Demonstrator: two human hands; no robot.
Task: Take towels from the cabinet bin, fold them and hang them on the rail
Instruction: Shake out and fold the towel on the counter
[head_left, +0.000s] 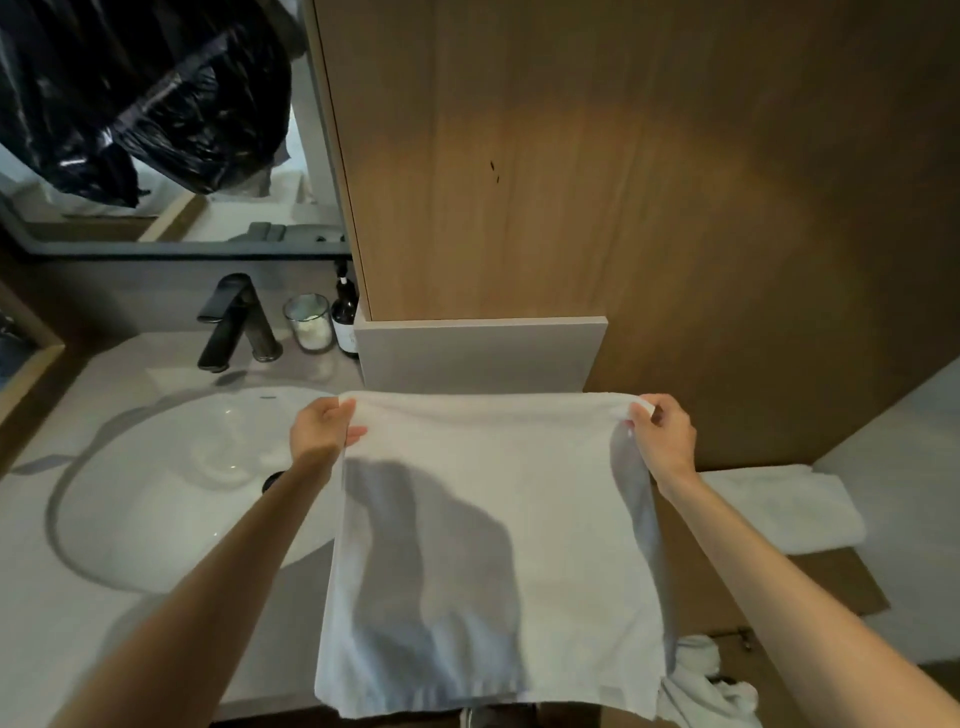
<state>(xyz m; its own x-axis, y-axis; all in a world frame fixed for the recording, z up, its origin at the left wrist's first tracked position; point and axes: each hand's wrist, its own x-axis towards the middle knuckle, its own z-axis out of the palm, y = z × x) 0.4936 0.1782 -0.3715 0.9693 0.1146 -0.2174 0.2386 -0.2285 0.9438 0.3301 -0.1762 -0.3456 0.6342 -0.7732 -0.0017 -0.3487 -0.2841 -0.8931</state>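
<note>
While left hand (324, 427) and right hand (662, 434) pinch its far corners, white towel (498, 519) hangs spread: folding step; next, likely join corners.

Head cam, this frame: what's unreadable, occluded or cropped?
All in the head view:
1. The held white towel hides everything behind it; no rail or bin shows.
2. Crumpled white cloth: partly behind the towel, cut by the bottom edge.
3. Dark brown glass bottle: label too small to read.
4. Black sink drain: mostly behind the left forearm.
</note>
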